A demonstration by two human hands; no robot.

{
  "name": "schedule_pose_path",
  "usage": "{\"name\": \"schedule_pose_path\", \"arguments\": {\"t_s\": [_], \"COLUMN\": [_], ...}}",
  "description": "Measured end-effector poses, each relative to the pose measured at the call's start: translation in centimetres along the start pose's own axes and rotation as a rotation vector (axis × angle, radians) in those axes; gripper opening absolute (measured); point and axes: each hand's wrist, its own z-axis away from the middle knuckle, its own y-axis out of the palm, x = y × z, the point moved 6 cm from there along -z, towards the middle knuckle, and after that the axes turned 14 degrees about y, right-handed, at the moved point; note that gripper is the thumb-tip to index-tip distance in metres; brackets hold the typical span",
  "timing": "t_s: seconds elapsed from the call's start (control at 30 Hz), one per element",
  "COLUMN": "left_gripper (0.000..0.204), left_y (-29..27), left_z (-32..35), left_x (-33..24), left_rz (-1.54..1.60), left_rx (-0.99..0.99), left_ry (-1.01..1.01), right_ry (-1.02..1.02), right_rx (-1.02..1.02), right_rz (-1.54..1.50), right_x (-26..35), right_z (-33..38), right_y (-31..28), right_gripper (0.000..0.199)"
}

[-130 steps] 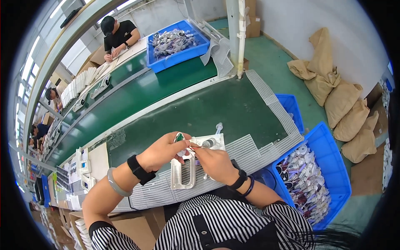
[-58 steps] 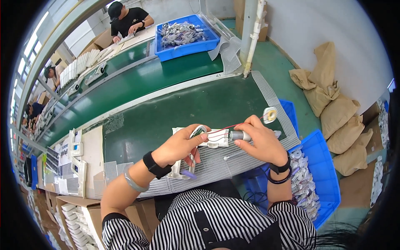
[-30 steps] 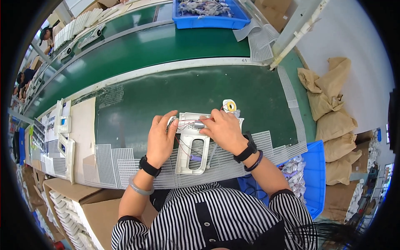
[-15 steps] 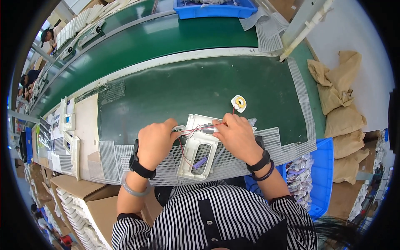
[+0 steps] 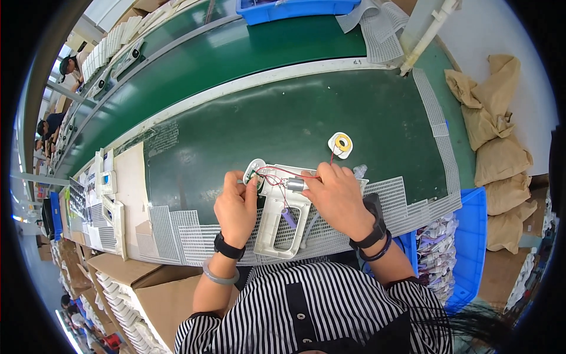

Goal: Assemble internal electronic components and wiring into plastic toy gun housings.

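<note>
A white plastic housing half with a looped handle (image 5: 264, 236) lies on the green work surface, a silver cylindrical motor (image 5: 295, 184) in its upper part. Thin red wires run over it to a purple cylindrical cell (image 5: 288, 218) in the handle opening. My left hand (image 5: 236, 206) pinches a small white oval cover (image 5: 256, 165), inner side showing, with a bit of green board in it. Beside the motor, my right hand (image 5: 339, 197) is closed at the fingertips on a red wire. That wire leads to a white rounded piece with a yellow ring (image 5: 342, 144).
Grey mesh matting (image 5: 386, 200) edges the bench. White frame-shaped parts (image 5: 113, 218) lie at the left. On the right stand a blue bin (image 5: 469, 253) of wrapped parts and stacked brown sacks (image 5: 501, 156). A cardboard box (image 5: 171, 301) is near my left arm. Co-workers sit far left.
My left hand has turned more upright, and the oval cover is tilted so that its inside shows. The purple cell has shifted in the handle opening. My right hand stays by the motor.
</note>
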Motion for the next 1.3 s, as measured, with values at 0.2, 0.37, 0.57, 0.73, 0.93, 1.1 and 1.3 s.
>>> {"name": "schedule_pose_path", "arguments": {"t_s": [0.2,0.37,0.57,0.73,0.93,1.1,1.3], "left_gripper": [0.025,0.031,0.035,0.052,0.053,0.053,0.056], "left_y": [0.3,0.2,0.6,0.4,0.3,0.6,0.9], "left_z": [1.2,1.6,1.2,1.2,1.2,1.4,1.9], "left_x": [-0.6,-1.3,-1.8,-2.1,-2.4,-2.5,-2.7], "left_rz": [-0.138,-0.107,-0.229,-0.26,-0.206,-0.265,-0.378], "left_rx": [-0.001,-0.071,-0.068,0.023,-0.011,0.013,0.022], "left_ry": [0.064,0.119,0.253,0.255,0.268,0.302,0.36], "right_ry": [0.001,-0.004,0.006,0.001,0.003,0.001,0.0], "right_rx": [-0.004,-0.007,-0.007,-0.02,-0.004,-0.02,-0.016], "right_rz": [0.0,-0.008,-0.008,-0.02,-0.017,-0.015,-0.027], "right_x": [0.0,0.1,0.1,0.2,0.0,0.1,0.3], "right_z": [0.0,0.0,0.0,0.1,0.2,0.1,0.0], "right_y": [0.0,-0.2,-0.1,-0.3,0.0,-0.1,-0.1], "right_gripper": [0.033,0.032,0.031,0.03,0.031,0.031,0.029]}}
